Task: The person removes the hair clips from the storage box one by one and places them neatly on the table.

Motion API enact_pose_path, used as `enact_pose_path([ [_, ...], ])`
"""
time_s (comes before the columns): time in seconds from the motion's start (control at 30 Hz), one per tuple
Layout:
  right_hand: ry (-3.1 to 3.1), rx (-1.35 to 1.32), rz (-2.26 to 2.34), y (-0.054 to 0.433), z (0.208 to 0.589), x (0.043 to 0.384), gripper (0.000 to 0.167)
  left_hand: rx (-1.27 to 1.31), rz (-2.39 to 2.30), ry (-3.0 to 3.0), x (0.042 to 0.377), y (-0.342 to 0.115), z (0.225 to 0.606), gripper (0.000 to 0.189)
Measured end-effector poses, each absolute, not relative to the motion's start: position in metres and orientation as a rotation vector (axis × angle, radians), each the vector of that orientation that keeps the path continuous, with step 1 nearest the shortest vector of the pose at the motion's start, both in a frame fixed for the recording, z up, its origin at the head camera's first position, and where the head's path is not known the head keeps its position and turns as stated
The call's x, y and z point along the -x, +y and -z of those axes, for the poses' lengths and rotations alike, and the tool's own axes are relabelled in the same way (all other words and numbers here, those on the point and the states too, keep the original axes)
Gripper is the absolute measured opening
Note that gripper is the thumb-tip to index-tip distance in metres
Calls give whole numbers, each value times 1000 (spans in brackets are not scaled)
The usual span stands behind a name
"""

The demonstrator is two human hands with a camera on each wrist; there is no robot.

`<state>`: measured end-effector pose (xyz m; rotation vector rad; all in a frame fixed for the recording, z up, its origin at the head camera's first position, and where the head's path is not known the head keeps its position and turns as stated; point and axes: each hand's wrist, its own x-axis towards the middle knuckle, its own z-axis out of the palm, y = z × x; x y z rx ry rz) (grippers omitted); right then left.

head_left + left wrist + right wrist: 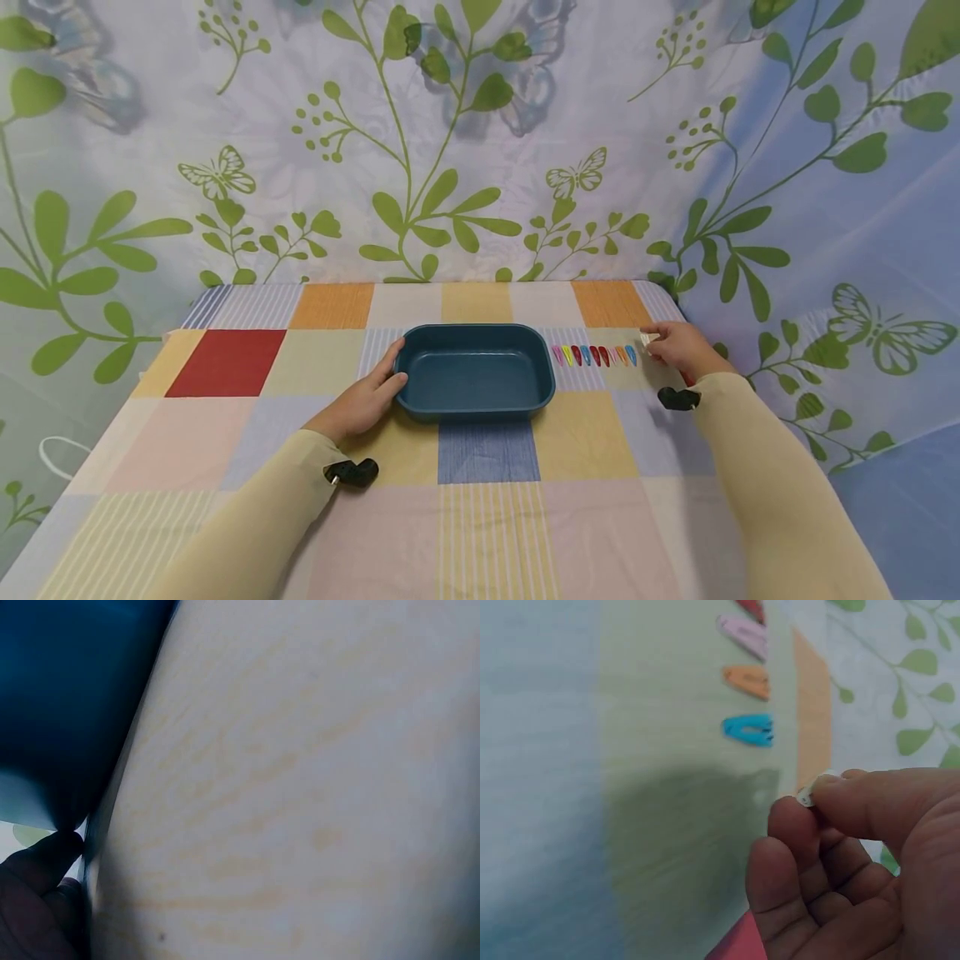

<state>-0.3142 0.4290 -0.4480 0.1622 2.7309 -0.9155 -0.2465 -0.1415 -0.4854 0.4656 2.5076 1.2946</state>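
Observation:
A dark blue rectangular tray (474, 414) sits mid-table. My left hand (365, 402) holds its left end, thumb and fingertips at the rim; in the left wrist view the thumb (56, 851) meets the tray's corner. Right of the tray lies a row of several hair clips (595, 356) in pink, yellow, red, blue and orange. Beyond the row's right end, my right hand (681, 347) pinches a small whitish hair clip (805, 796) between thumb and forefinger, mostly hidden by the fingertips. A blue hair clip (748, 730) is the nearest of the row to this hand.
A patchwork cloth (487, 533) covers the table. Behind it and along the right side hangs a white curtain (465, 125) with green leaves and butterflies. A white cord loop (63, 446) shows at the left edge.

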Motion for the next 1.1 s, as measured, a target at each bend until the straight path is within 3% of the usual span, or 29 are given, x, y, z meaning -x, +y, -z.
enact_pose_path([
  [0.43,2756,-147,869,431,467,313,50,-479,-1293,2513,247,-141,488,66],
  [1.1,2807,-75,570,422,465,313,47,-467,-1306,2507,246,-141,488,65],
])
